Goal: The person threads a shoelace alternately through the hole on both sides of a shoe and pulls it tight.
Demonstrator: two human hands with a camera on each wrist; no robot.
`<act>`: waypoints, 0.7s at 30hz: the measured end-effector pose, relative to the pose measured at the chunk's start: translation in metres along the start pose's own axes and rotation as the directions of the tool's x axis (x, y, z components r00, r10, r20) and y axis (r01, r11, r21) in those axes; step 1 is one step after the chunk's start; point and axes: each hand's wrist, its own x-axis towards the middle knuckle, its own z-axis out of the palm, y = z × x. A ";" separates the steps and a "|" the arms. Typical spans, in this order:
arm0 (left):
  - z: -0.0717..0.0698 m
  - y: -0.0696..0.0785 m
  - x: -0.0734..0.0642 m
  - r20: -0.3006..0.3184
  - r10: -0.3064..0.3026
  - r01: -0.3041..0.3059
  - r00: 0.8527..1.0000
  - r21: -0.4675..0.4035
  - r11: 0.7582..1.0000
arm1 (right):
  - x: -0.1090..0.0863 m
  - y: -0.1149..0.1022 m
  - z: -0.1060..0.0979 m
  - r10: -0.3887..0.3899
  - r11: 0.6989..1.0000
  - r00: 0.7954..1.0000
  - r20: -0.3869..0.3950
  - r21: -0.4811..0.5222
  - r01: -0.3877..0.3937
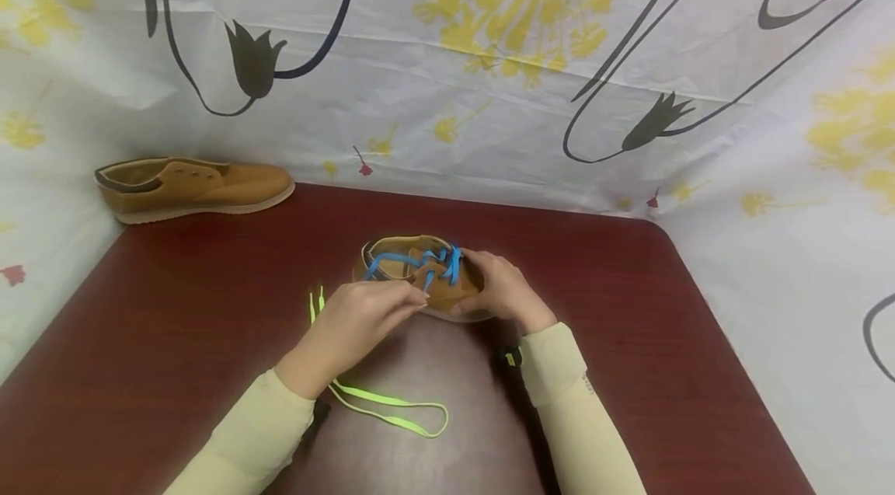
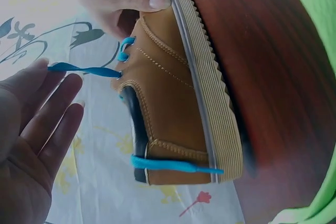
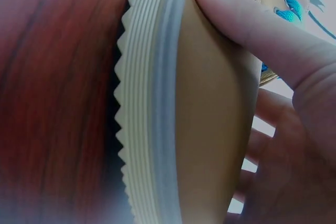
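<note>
At the middle of the table (image 1: 601, 285), the shoe (image 1: 446, 296) pointed right, threaded with blue lace (image 2: 89, 70). The left hand (image 1: 356, 322) pinched that lace; the right hand (image 1: 505, 291) gripped the toe. Lacing or unlacing seemed in hand; the next move likely called for a pull. Green lace (image 1: 384, 400) lay near left, another shoe (image 1: 203, 190) far left.

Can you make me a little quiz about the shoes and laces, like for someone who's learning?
1. True or false: the left hand pinches the blue lace.
2. Which of these lies on the table? A) a red lace B) a yellow-green lace C) a purple lace
3. Fill in: the right hand holds the ____ end of the near shoe.

Key: 1. True. 2. B. 3. Toe.
</note>
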 end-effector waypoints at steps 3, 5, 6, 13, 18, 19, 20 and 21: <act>-0.002 -0.001 0.000 0.017 -0.002 0.002 1.000 0.007 1.000 | 0.003 0.005 -0.002 0.001 1.000 1.000 0.005 0.004 -0.001; -0.004 -0.001 0.000 0.041 -0.007 0.007 0.999 0.015 1.000 | 0.005 0.007 -0.003 -0.004 1.000 1.000 0.006 0.001 0.004; -0.005 -0.001 -0.001 0.053 -0.009 0.008 0.999 0.021 1.000 | 0.005 0.008 -0.003 -0.005 1.000 1.000 0.008 0.000 0.005; -0.012 0.001 -0.001 0.141 0.015 -0.028 0.990 0.088 0.996 | 0.010 0.014 -0.007 -0.018 1.000 1.000 0.017 0.011 0.018; -0.018 0.004 0.001 0.242 0.016 -0.041 0.970 0.101 0.994 | 0.013 0.019 -0.009 -0.036 0.999 0.999 0.010 0.004 0.036; -0.020 0.005 0.001 0.266 0.006 -0.033 0.964 0.098 0.995 | 0.014 0.020 -0.010 -0.039 0.999 0.999 0.011 0.003 0.039; -0.022 0.006 0.002 0.290 -0.007 -0.021 0.957 0.092 0.995 | 0.015 0.021 -0.010 -0.043 0.999 0.999 0.013 0.003 0.043; -0.024 0.006 0.002 0.313 -0.018 -0.010 0.950 0.089 0.996 | 0.016 0.022 -0.010 -0.046 0.999 0.999 0.015 0.005 0.046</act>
